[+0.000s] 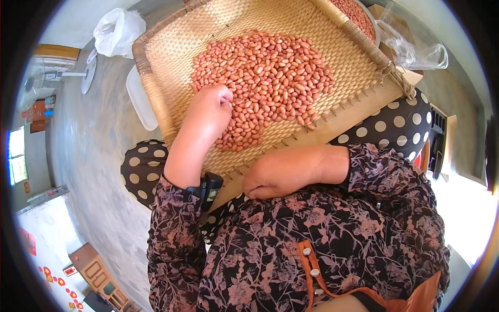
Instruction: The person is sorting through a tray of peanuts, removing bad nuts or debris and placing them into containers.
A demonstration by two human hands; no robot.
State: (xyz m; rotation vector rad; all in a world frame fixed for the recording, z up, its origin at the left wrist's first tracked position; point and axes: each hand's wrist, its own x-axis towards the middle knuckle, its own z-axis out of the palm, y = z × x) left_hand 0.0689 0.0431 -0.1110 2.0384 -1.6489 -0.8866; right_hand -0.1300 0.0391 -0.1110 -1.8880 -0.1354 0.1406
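Reddish shelled peanuts [265, 78] lie spread in a woven winnowing tray [171, 57] that rests across my lap. My left hand [214, 104] is at the left side of the peanuts, its fingers curled together into a closed grip. Whatever it may hold is hidden by the fingers. Close to my body, at the tray's near edge, my right hand [273, 174] is closed too, its knuckles bent and its fingertips turned out of sight. A dark band [209, 190] with a small device circles my left wrist.
More peanuts [356, 18] fill a container beyond the tray's right rim. A clear plastic bag [416, 49] and cardboard lie beside it. To the left stand a white plastic tub [139, 99], a white bag [118, 34] and a fan [88, 75].
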